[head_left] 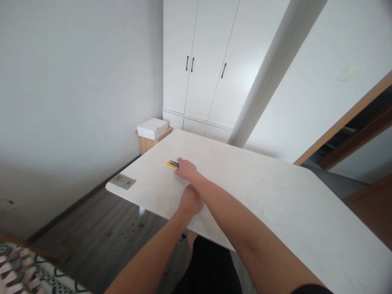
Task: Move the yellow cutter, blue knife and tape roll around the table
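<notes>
A small yellow and dark tool, like a utility knife, lies on the white table near its far left part. My right hand reaches across the table and closes over the tool's near end; most of the tool is hidden under the fingers. My left hand rests on the table near its front edge, just below the right wrist, fingers curled with nothing visible in them.
A grey label or card lies at the table's left corner. A white box sits on a low wooden stand by the wall. White wardrobe doors stand behind. A patterned rug lies on the dark floor at left.
</notes>
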`<state>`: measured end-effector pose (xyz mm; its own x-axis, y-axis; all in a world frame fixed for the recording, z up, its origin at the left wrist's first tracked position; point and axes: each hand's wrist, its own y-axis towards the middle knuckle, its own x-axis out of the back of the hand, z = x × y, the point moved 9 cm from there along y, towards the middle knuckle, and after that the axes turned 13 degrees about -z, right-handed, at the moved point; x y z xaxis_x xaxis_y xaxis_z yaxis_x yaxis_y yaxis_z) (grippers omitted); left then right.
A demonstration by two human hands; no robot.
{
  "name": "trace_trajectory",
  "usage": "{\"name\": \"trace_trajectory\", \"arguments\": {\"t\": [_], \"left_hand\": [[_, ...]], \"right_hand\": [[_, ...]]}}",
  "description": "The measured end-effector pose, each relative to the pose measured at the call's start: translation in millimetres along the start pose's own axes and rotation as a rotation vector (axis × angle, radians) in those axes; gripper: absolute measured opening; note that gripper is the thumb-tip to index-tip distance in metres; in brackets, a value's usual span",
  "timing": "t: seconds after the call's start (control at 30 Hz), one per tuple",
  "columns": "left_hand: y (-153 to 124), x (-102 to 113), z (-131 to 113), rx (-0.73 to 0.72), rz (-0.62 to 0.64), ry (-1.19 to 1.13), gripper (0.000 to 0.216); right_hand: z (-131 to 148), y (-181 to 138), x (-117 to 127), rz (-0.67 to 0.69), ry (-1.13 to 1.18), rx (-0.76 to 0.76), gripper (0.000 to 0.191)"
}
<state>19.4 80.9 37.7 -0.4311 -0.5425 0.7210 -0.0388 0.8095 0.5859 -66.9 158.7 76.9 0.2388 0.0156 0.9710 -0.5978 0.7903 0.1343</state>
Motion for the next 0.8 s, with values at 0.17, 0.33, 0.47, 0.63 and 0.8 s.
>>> {"name": "trace_trajectory", "arguments": {"t": [0.17,0.33,0.47,0.63,0.8], "left_hand": [[-1.3,-2.5,5.5,-0.009,-0.088,-0.021,0.039],[-3.0,-11.3,6.8,-0.051,-0.132,-0.002,0.042],[-1.6,-10.7,5.1,-0.038,-0.121,-0.001,0.045],[-8.9,-12.7,10.6,0.030,-0.002,-0.087,0.042],[-12.3,-27.5,21.2,0.070,0.097,-0.074,0.033]], "right_hand": [[-5.8,-1.2,-14.6,0.033,-0.031,-0.036,0.037],[-12.6,-8.0,-15.5,0.054,-0.035,-0.048,0.036],[-15.5,-11.1,-5.2,0.032,-0.004,-0.093,0.048],[5.3,-11.1,12.6,-0.090,0.135,-0.181,0.030],[54.1,-20.9,-38.1,0.280,0.456,-0.294,0.019]]}}
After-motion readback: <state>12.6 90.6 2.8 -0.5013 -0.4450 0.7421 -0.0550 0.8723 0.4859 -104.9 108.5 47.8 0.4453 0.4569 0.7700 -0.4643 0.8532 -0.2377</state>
